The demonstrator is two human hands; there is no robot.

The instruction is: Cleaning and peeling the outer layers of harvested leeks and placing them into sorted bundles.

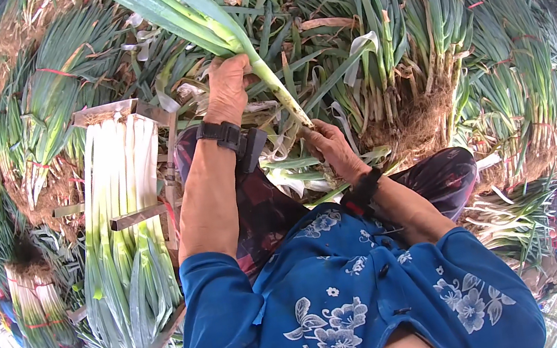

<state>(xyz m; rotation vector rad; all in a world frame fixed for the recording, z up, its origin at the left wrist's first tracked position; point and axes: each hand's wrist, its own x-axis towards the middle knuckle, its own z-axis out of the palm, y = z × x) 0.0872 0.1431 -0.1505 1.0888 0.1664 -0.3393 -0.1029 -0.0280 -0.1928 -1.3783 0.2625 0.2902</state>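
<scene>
A single leek (pixel 268 77) slants across the space in front of me, its broad green leaves up at the far left and its soiled pale root end down at the right. My left hand (pixel 228 83) is closed round the stalk just below where the leaves spread. At the root end, the fingers of my right hand (pixel 334 149) pinch the leek's tip; the fingertips are partly hidden. To the left of my left forearm, peeled white-stemmed leeks (pixel 120 177) lie side by side in a metal rack (pixel 139 216), leaves toward me.
Tied bundles of unpeeled leeks (pixel 64 84) stand at the far left, with more root-ended bundles (pixel 411 44) at the right. A finished-looking bundle (pixel 42 313) stands upright at the near left. Stripped leaves (pixel 293 172) litter the ground between my knees.
</scene>
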